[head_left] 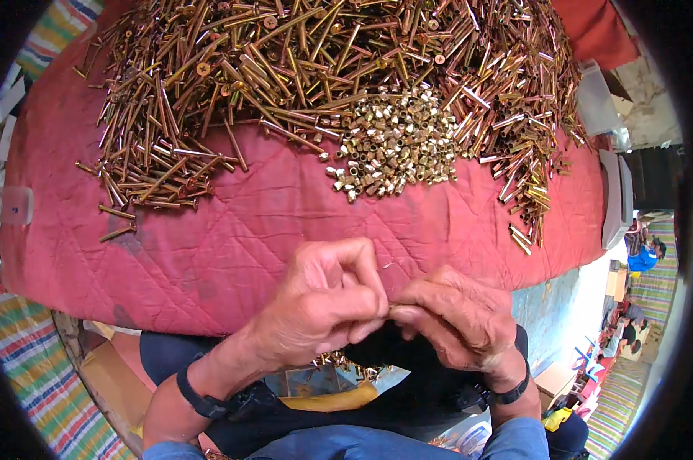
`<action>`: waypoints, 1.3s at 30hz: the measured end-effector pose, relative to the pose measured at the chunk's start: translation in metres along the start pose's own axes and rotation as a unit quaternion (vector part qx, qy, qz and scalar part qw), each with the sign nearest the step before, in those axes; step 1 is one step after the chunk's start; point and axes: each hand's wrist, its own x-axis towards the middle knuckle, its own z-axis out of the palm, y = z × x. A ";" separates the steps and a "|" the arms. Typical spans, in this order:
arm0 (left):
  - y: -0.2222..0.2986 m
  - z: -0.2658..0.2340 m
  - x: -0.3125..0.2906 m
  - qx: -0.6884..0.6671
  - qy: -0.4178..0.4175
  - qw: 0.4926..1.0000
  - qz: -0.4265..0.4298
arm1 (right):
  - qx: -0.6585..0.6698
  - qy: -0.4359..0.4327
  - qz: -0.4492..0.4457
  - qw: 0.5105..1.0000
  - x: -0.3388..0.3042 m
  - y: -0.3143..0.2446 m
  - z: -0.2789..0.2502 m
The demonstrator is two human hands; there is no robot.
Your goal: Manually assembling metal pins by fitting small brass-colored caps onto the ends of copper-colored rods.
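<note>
My left hand (327,297) and my right hand (463,316) meet above my lap, at the near edge of the red quilted cloth (270,222). Both are closed in a pinch, fingertips almost touching. Whatever they hold is too small and too covered by the fingers to name. Beyond them on the cloth lies a small heap of short brass-coloured metal nuts or sleeves (396,146). Behind and around that heap spreads a large pile of long golden screws (285,65), some with cross-slotted heads. Neither hand touches the piles.
More metal pieces (339,359) show below my hands, near a yellow object (335,400). A clear plastic container (15,205) stands at the left edge, and a pale tray (616,198) at the right. Far right, a person in blue (645,257) appears beyond striped sheeting.
</note>
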 end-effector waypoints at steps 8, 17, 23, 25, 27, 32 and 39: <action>0.002 -0.003 0.001 -0.051 -0.014 0.999 -0.015 | 0.047 0.047 0.006 0.998 0.004 0.002 0.006; -0.009 0.003 0.000 -0.047 -0.022 0.998 0.017 | -0.062 -0.030 -0.005 0.998 0.001 -0.007 -0.003; 0.001 -0.004 0.000 -0.057 -0.007 0.998 -0.005 | 0.098 0.037 0.071 0.992 -0.005 0.005 -0.004; 0.002 -0.005 0.000 -0.063 -0.004 0.998 -0.014 | 0.076 0.083 0.065 0.991 0.003 -0.003 0.003; 0.002 -0.005 0.000 -0.079 -0.013 0.997 -0.014 | 0.040 0.060 0.023 0.997 0.006 -0.001 0.002; 0.002 -0.005 -0.001 -0.083 -0.023 0.995 -0.047 | -0.034 -0.027 0.033 0.999 -0.003 -0.006 -0.001; 0.001 -0.012 0.000 -0.063 -0.054 0.993 -0.087 | -0.029 -0.014 0.052 0.998 -0.002 -0.009 0.005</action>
